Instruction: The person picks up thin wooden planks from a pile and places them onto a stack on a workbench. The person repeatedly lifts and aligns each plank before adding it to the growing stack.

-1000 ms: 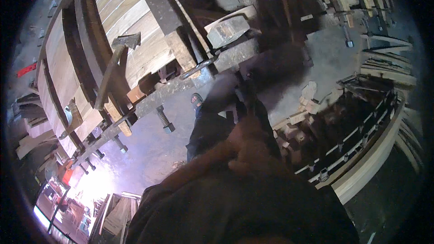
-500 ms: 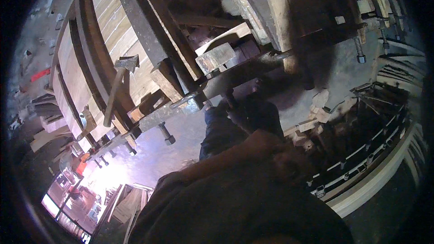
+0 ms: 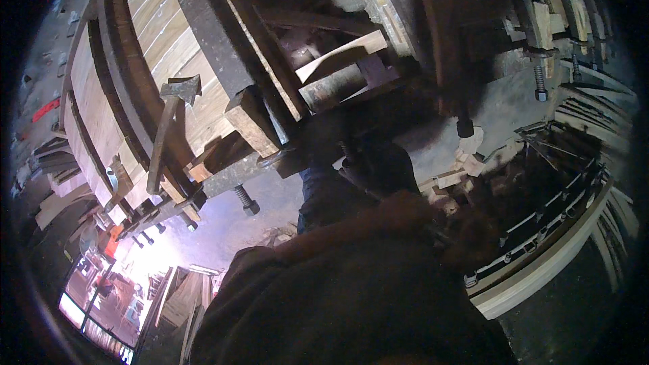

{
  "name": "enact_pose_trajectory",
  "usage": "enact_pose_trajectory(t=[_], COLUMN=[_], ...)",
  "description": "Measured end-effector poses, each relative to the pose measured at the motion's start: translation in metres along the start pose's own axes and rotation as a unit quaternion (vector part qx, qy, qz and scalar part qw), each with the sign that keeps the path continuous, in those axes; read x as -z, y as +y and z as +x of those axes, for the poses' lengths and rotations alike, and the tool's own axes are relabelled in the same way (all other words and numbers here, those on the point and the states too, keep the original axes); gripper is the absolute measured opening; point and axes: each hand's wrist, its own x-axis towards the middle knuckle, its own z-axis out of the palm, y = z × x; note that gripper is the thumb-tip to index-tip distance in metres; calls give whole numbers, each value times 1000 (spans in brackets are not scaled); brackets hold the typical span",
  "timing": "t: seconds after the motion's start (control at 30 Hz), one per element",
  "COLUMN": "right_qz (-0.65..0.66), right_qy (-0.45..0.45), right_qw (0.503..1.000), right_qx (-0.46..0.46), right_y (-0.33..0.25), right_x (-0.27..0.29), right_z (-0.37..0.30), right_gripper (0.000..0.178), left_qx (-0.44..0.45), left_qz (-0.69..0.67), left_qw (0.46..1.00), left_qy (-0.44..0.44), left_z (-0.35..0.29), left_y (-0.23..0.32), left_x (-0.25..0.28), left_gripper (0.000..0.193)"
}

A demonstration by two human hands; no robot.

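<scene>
My left forearm reaches across my body to the right, and my left hand (image 3: 409, 211) is closed round a slim dark bar-like tool, apparently a wrench (image 3: 365, 190). Its far end lies close to a threaded bolt (image 3: 346, 151) below the clamp beam, in front of my dark trousers; deep shadow hides whether they touch. My right hand (image 3: 473, 233) is a dim brown shape beyond the left one, its fingers lost in the dark. Above stands a curved wooden panel (image 3: 182, 37) held between dark metal clamp bars (image 3: 220, 27). A hammer (image 3: 169, 122) leans on it, head up.
Wood blocks (image 3: 253, 125) are wedged along the beam, and bolts (image 3: 247, 200) stick out beneath it. A second curved frame (image 3: 554, 277) with clamps stands at the right. Wood offcuts (image 3: 466, 162) lie beside it. Bright light glares at lower left.
The view has shifted slightly, so the panel and hammer appear further left. My forearm and the tool have moved little. A dark shadow now covers more of the beam ahead of me.
</scene>
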Motion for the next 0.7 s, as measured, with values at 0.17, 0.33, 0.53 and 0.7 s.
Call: enact_pose_trajectory(t=[0.17,0.33,0.53,0.7], right_qz=[0,2,-2,-5], right_qy=[25,37,23,26], right_qw=[1000,999,999,999], right_qx=[2,14,24,31], right_y=[14,32,43,57], right_x=[-1,-8,-16,-19], right_z=[17,33,53,57], right_gripper=[26,27,27,28], left_qx=[52,42,109,182], left_qz=[49,39,42,27], left_qw=[997,997,991,983], left_qy=[3,55,66,-3], left_z=[15,24,38,57], left_y=[-4,-7,-4,-3], left_x=[-12,-3,-8,6], left_gripper=[30,25,28,31])
